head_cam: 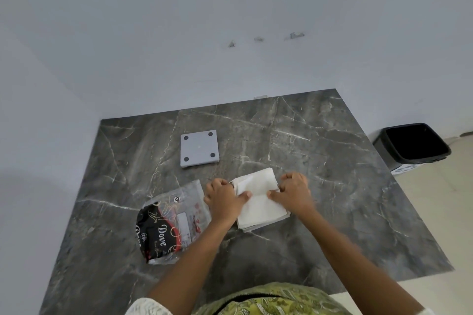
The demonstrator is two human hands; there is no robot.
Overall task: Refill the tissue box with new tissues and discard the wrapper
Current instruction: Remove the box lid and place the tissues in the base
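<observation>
Both hands: left (223, 197), right (294, 193) grip tissue stack (258, 206) | fingertips hidden | wrapper (169, 222) half-covered

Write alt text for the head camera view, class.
Both hands, left and right, grip a white tissue stack on a dark marble table. An empty wrapper lies left, a grey square base behind, a black bin on the floor.

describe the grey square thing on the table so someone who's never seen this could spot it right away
Start at the dark marble table. Towards the wall, beyond the white tissue stack and the plastic wrapper, a flat grey square slab lies alone. Unlike its neighbours it is rigid, plain grey, and has a dark round pad at each corner.
</observation>
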